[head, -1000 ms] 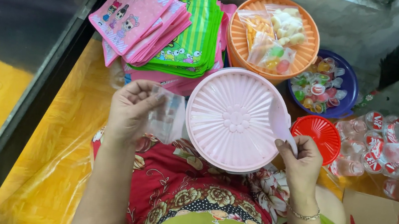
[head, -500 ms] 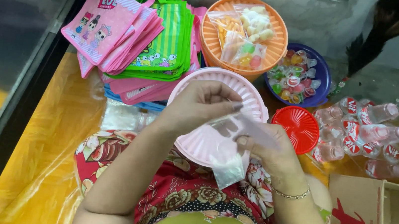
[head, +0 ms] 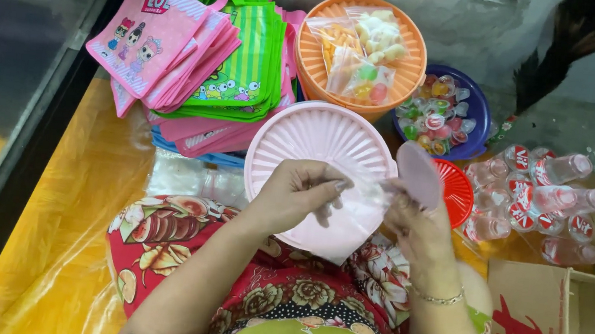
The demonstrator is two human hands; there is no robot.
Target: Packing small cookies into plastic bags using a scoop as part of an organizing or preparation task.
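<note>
Over a round pink ribbed lid on my lap, both hands hold a clear plastic bag. My left hand pinches the bag's top edge with thumb and fingers. My right hand grips the other side of the bag's mouth and also holds a small pink scoop, its bowl pointing up. The bag hangs down across the lid's front rim and looks empty.
An orange basket with filled snack bags sits behind the lid. A blue bowl of jelly cups, a red lid, small bottles, stacked pink and green tote bags, a cardboard box surround me.
My left hand brought the clear bag from the left side over the pink lid, and both hands now hold it there. The view shifted slightly.
</note>
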